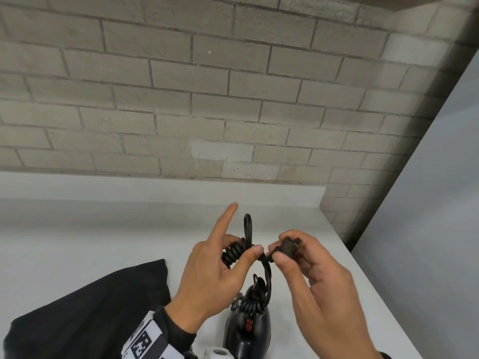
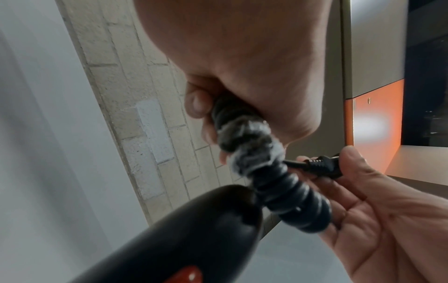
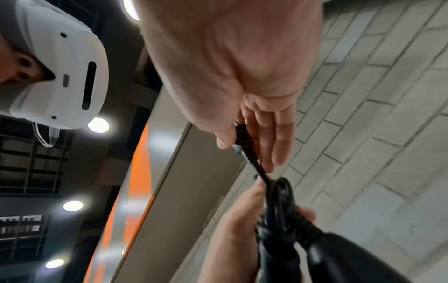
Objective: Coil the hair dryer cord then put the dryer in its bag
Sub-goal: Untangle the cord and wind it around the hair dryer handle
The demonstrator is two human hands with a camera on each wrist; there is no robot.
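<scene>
Cord (image 1: 234,252) bundle gripped in left hand (image 1: 207,275) | plug (image 1: 287,248) pinched by right hand (image 1: 318,288)

The head camera looks down over the counter (image 1: 103,218) toward the wall, while both wrist cameras, close in, share the cord (image 2: 274,172).

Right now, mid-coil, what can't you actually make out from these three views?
- Hair dryer: nozzle end cut off by the head view's bottom edge; blurred in both wrist views.
- Bag: its opening is not visible; the left hand and sleeve cover its near side.
- Cord coil: motion-blurred in the left wrist view, so the loops can't be counted.
- Plug: prongs mostly hidden by the right hand's fingers.
</scene>
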